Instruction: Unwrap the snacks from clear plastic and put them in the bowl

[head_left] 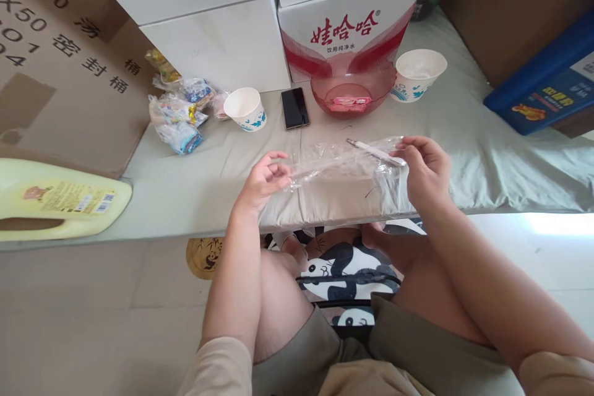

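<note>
A crumpled clear plastic bag (329,161) is stretched between my two hands, above the front part of the cloth-covered surface (176,198). Its left end is pinched between the thumb and fingers of my left hand (264,182). On the other side my right hand (427,167) grips the opposite end of the bag. A white pen (375,152) lies slantwise by the bag, its lower end close to my right fingertips. Whether the pen is inside the bag or behind it, I cannot tell.
Behind the bag stand a paper cup (245,109), a black phone (295,108), a translucent red bowl (352,90) holding a pink packet, and another paper cup (420,74). Wrapped snacks (179,117) lie left. Cartons (343,25) line the back; a yellow jug (65,198) stands far left.
</note>
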`<state>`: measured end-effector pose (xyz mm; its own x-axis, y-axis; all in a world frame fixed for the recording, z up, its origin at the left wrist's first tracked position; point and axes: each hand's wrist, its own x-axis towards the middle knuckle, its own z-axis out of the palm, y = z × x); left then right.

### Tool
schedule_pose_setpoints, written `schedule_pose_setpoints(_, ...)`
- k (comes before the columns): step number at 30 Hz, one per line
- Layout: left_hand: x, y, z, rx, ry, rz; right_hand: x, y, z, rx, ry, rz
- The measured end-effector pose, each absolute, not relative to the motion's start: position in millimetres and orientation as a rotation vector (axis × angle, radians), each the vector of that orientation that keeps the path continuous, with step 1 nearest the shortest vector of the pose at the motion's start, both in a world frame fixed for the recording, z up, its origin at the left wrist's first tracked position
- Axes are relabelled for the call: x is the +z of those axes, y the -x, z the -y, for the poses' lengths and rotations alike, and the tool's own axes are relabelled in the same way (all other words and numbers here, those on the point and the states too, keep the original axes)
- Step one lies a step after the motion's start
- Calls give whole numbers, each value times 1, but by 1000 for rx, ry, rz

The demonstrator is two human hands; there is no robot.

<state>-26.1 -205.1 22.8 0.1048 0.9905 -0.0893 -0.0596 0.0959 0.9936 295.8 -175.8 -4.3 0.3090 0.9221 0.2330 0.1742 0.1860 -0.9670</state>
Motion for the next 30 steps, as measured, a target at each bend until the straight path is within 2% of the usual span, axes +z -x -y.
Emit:
schedule_pose_setpoints(4, 21, 7, 197, 1334, -914, -1019, -4, -292, 178, 790, 1318, 1172)
schedule_pose_setpoints(12, 20, -1, 199, 1285, -1050, -1633, -1, -286, 191, 949, 1532, 1412)
schedule_pose_setpoints(18, 18, 0, 219, 960, -879, -1697, 7, -285, 200, 1160, 1670, 1421)
schedule_pose_setpoints(23, 20, -1, 224, 950, -1036, -1648, 18, -292, 208, 1004, 1717, 1556)
schedule_pose_setpoints(30, 6, -1, 216, 956, -1330, -1654, 13, -310, 219, 569, 1895, 2076)
